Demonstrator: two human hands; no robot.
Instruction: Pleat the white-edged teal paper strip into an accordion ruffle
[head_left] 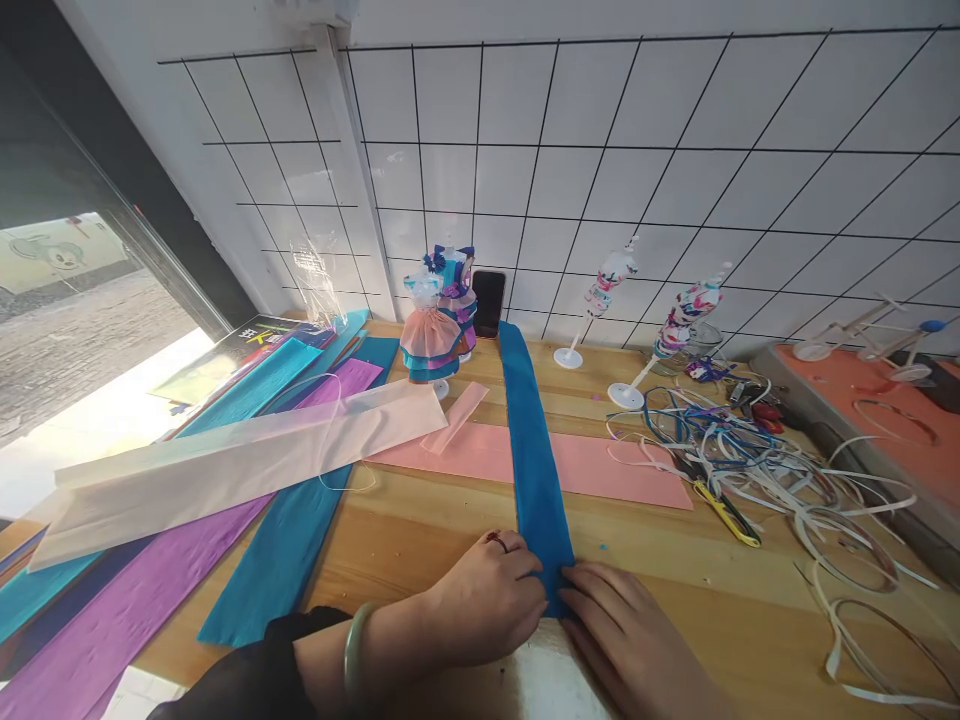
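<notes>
A long strip of blue crepe paper [536,450] runs from the tiled wall towards me over the wooden table. My left hand [484,590], with a ring on a finger and a bangle at the wrist, is closed on the strip's near end at its left edge. Its fingers are curled and the fingertips are partly hidden. My right hand [622,620] lies beside the near right corner, its fingers stretched out and their tips touching the strip's edge. Under the blue strip, crosswise, lies a pink paper strip [622,470].
Paper strips in turquoise, purple [225,540] and cream [247,465] overlap at left. Dressed mini mannequins [430,330] and a phone [489,303] stand at the back. Rightward are two patterned mannequins [686,315], a yellow cutter [727,513] and tangled ribbons [750,450].
</notes>
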